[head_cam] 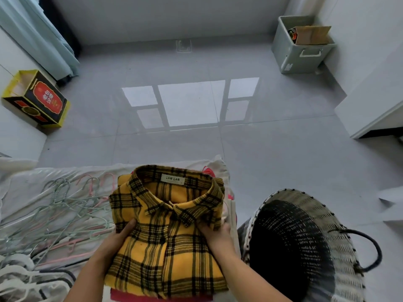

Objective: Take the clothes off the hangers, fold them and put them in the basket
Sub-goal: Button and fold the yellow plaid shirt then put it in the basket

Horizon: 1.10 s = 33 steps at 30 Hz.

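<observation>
A bed (26, 182) under a pale sheet fills the near left. Just beside its right edge, a large woven basket (346, 269) stands on the grey floor, tilted toward the viewer so that its dark woven inside shows, with a black loop handle (376, 251) on its right side. In the far right corner of the room sits a grey storage bin (303, 59) with a sheet of cardboard (311, 34) standing in it beside something dark and orange, too small to make out. By the left wall stands a yellow and black gift box (41, 101), its top open. A tangle of green, pink and white hangers (65, 210) lies on the left part of the bed. The folded yellow plaid shirt (168, 236), collar and label facing up, is held over the bed's right edge, near the basket but not in it, and red fabric (135, 296) shows under its near edge. The left hand (115, 240) grips the shirt's left side, thumb on top and fingers hidden beneath. The right hand (216, 234) grips the right side by the collar in the same way.
</observation>
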Motion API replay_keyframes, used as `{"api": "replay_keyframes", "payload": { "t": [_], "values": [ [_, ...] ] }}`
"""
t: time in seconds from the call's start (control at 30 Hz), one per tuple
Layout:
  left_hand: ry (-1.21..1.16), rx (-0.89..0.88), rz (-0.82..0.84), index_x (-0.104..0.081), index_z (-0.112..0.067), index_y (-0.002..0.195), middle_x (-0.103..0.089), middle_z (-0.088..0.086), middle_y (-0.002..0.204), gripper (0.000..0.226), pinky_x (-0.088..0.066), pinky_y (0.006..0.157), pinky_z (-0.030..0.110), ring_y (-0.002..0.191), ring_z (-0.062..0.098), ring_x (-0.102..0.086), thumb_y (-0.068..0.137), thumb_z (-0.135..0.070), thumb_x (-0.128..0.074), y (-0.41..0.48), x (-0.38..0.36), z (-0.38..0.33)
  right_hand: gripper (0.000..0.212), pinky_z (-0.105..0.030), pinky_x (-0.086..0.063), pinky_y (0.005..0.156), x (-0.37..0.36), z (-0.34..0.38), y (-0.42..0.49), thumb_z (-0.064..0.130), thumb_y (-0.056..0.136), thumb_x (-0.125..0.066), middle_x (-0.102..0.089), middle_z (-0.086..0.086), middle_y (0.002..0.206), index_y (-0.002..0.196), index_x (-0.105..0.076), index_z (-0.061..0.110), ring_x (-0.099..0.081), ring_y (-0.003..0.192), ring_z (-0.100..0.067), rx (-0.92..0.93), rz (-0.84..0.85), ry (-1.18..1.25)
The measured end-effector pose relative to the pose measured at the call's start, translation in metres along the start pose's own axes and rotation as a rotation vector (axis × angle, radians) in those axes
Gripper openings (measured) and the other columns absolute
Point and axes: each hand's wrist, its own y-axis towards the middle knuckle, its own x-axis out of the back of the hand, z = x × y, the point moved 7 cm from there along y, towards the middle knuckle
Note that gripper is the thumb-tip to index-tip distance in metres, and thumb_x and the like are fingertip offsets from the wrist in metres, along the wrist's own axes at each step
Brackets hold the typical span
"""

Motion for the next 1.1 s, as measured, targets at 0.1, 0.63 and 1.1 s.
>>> {"api": "replay_keyframes", "payload": {
  "t": [0.1, 0.63, 1.1],
  "values": [
    [0.029, -0.003, -0.013, -0.047, -0.008, 0.135, -0.056, 0.015, 0.127, 0.06, -0.039, 0.09, 0.038, 0.101, 0.025, -0.053, 0.086, -0.042, -0.057, -0.001, -0.005, 0.0, 0.155, -0.045, -0.039, 0.104, 0.007, -0.009, 0.016, 0.087, 0.013, -0.065, -0.051, -0.009, 0.134, 0.142, -0.028, 0.01, -0.05, 0.121, -0.028, 0.019, 0.005, 0.079],
    [0.047, -0.131, -0.111, -0.055, -0.006, 0.126, -0.058, 0.016, 0.126, 0.054, -0.04, 0.088, 0.03, 0.115, 0.03, -0.054, 0.082, -0.035, -0.067, -0.054, -0.03, -0.025, 0.061, -0.035, -0.037, 0.098, 0.06, -0.008, 0.001, 0.041, 0.086, -0.061, -0.052, -0.019, 0.134, 0.133, -0.048, 0.004, -0.05, 0.12, -0.033, -0.057, 0.062, -0.042],
    [0.02, -0.07, 0.064, -0.054, -0.026, 0.111, -0.06, -0.008, 0.094, 0.104, -0.043, 0.066, 0.023, 0.083, 0.01, -0.057, 0.023, -0.076, -0.076, -0.048, -0.02, -0.019, 0.067, -0.04, -0.041, 0.101, 0.042, -0.006, -0.001, 0.047, 0.082, -0.064, -0.055, -0.02, 0.129, 0.128, -0.05, 0.002, -0.052, 0.119, -0.035, -0.138, 0.053, -0.163]
  ]
}}
